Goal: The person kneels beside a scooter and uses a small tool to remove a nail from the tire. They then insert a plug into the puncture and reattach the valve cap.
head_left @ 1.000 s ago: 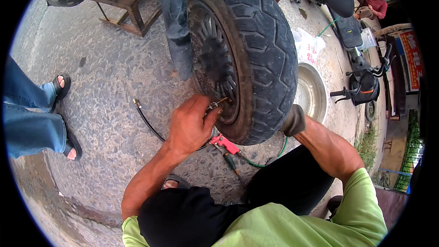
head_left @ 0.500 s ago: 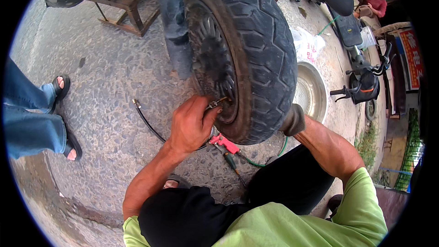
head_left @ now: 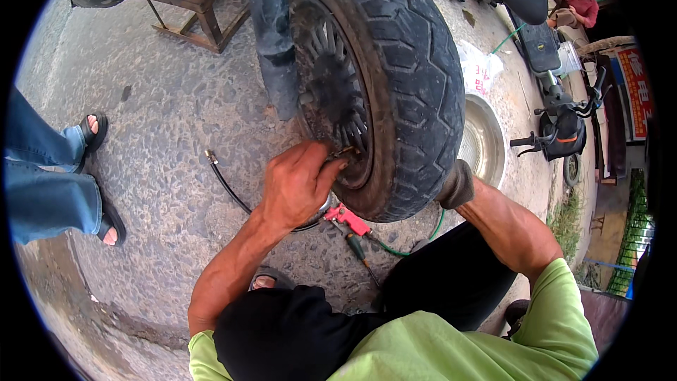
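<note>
**Working the valve at the wheel rim**

I see the tyre [head_left: 416, 77] filling the upper centre of the frame, standing upright on rough concrete. Its dark spoked wheel [head_left: 331, 92] faces the left of the frame. At right centre, my right hand [head_left: 457, 185] presses against the tread; its fingers are hidden behind the tyre, so I cannot tell their state. At centre, my left hand [head_left: 296, 183] has its fingertips pinched together on the small brass valve [head_left: 347, 150] at the lower rim. Below it, a red inflator [head_left: 347, 217] lies on the ground, with a black hose [head_left: 224, 182] trailing toward the left. My judgement: brace the tyre firmly, keep the pinch square on the valve, and turn in small steps without bending the stem.
</note>
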